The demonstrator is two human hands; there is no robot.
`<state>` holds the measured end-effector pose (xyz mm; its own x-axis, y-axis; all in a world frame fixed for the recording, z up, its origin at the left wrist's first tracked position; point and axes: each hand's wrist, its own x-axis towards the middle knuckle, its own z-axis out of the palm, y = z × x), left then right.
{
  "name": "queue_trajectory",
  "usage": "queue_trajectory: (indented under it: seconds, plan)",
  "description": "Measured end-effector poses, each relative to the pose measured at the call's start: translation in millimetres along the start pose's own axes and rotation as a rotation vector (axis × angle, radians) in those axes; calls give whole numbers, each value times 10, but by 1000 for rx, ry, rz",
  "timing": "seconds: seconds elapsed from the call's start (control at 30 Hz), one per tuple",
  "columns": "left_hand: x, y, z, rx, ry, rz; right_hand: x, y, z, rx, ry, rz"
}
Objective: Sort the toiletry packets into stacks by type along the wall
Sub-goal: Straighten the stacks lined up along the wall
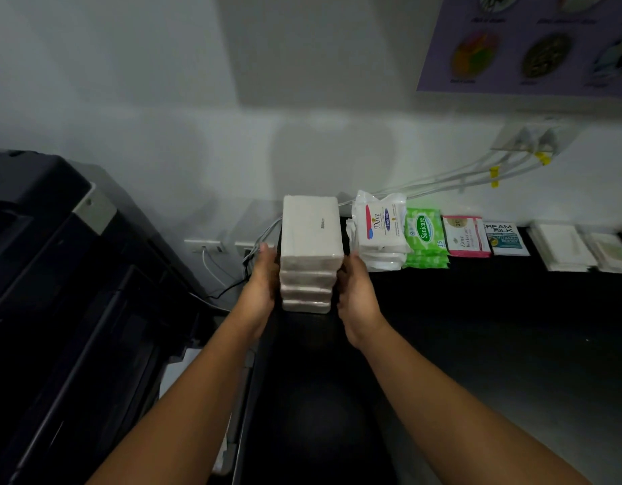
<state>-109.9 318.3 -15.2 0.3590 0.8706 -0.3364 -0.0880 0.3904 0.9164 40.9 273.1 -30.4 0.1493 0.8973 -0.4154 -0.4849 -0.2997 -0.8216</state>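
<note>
A stack of white packs (311, 253) stands four high on the glossy black surface (477, 327), at its left end, close to the pale wall (162, 134). Each pack is a soft rectangular brick in clear, slightly shiny film with rounded edges. The long sides run away from the person toward the wall, and the stack is upright and squared. The left hand (264, 274) lies flat against the stack's left side and the right hand (356, 295) against its right side. Both forearms reach straight forward, palms facing each other, fingers extended along the packs and pressing, not curled round them. Just right of the stack, along the wall, sit crinkly white Dove packets (379, 229), green Sanicare packets (425, 236), pink-edged Dove sachets (465, 238), a Cream Silk sachet (505, 239) and flat white packets (561, 250). A dark boxy machine (57, 274) stands to the left
</note>
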Motion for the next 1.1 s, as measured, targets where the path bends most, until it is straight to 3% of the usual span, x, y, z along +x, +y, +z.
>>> queue_trajectory:
  seconds: [0.13, 0.53, 0.83, 1.1]
  plan:
    - [-11, 5, 44, -9, -42, -11, 73, 11, 104, -59, -64, 7]
    - [530, 135, -83, -65, 3, 22, 585, -116, 394, -129, -28, 4]
    - [921, 325, -30, -117, -39, 4, 1044, -311, 398, -95, 5, 5]
    - [1100, 390, -31, -164, 28, 22, 1239, -359, 436, -66, -61, 22]
